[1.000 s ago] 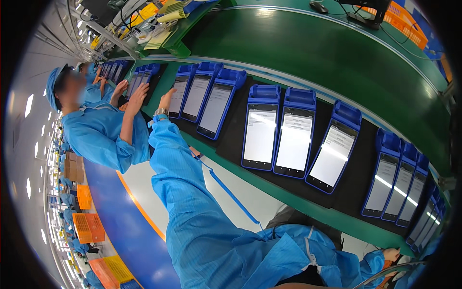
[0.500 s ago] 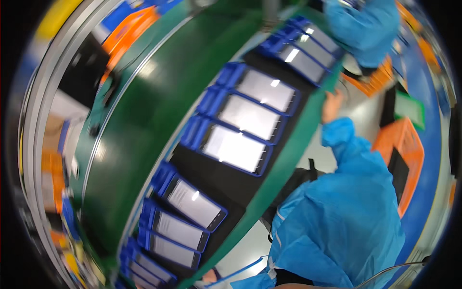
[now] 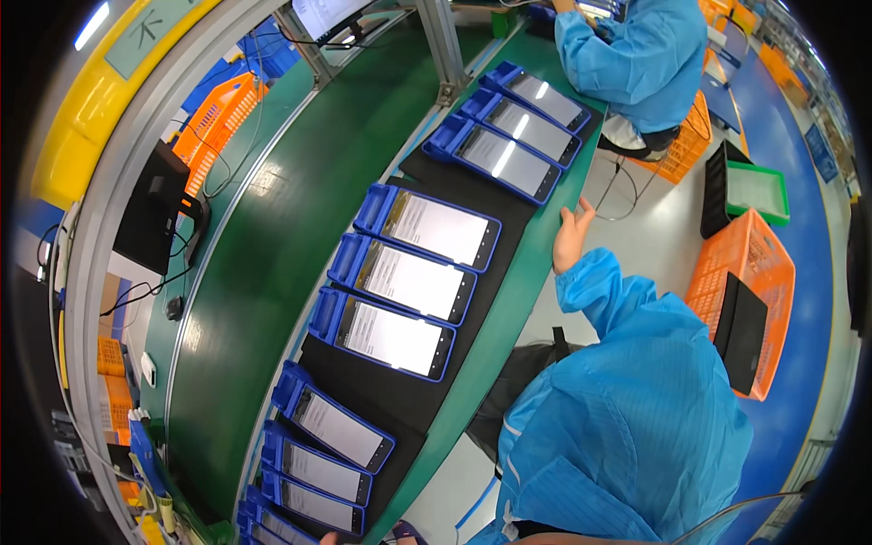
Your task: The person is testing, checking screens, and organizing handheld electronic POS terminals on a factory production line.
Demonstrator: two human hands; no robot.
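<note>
My right hand (image 3: pixel 571 238) is at the near edge of the green workbench (image 3: pixel 495 341), fingers stretched out and thumb apart, holding nothing. Whether it touches the edge is unclear. Closest to it are blue-cased handheld terminals (image 3: pixel 505 162) with lit screens, lying side by side. Another group of terminals (image 3: pixel 420 282) lies along the middle of a black mat (image 3: pixel 400 400). Further terminals (image 3: pixel 341 430) continue toward the lower left. Only a sliver of skin, apparently my left hand (image 3: pixel 329 539), shows at the bottom edge; its fingers are mostly cut off.
A co-worker in a blue coat (image 3: pixel 636 59) sits at the far end of the bench. Orange crates (image 3: pixel 767 300) and a green tray (image 3: pixel 758 193) are on the right. Beyond the bench runs a green conveyor surface (image 3: pixel 245 300), with a metal post (image 3: pixel 442 50) and a dark monitor (image 3: pixel 150 213).
The view has swung and sharpened, so the terminals sit lower and more to the left in the picture. My right hand stays by the bench edge, its fingers now clearly seen.
</note>
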